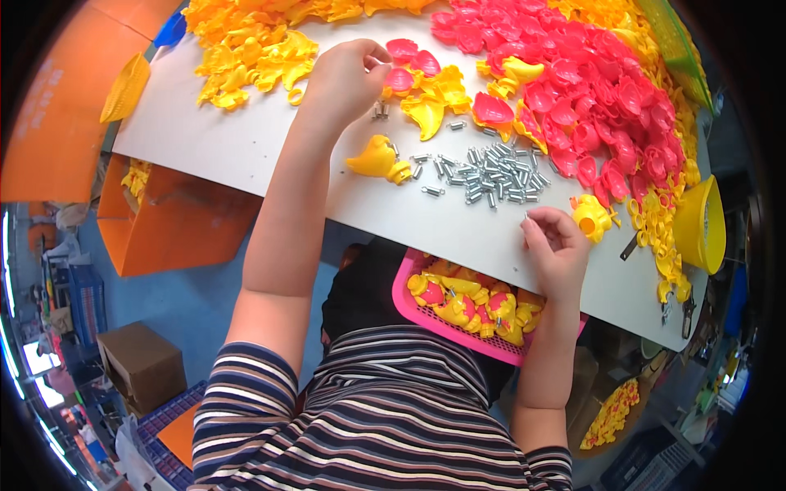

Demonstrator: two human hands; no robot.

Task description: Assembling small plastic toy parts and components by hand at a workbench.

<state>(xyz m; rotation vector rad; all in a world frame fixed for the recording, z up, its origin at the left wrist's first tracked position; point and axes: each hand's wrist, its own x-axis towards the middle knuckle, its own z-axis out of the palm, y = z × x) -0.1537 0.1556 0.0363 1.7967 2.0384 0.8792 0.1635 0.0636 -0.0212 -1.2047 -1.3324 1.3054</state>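
Note:
My left hand (348, 82) is over the table with its fingers curled, beside a few pink shell-shaped pieces (399, 79) and yellow plastic halves (423, 113). What its fingertips hold, if anything, is hidden. Close to the table's front edge, my right hand (558, 250) has thumb and forefinger pinched together; anything between them is too small to name. Right beside its knuckles is a yellow plastic figure (591, 218); whether they touch, I cannot tell. Small metal springs (499, 173) are heaped between my hands. Nearer my left forearm lies a yellow beak-like piece (374, 157).
A large pile of pink pieces (573, 90) covers the table's right side, with yellow pieces (254, 61) at the far left. Below the front edge sits a pink basket (401, 290) of yellow-and-pink figures. A yellow bowl (711, 225) tilts at the right edge.

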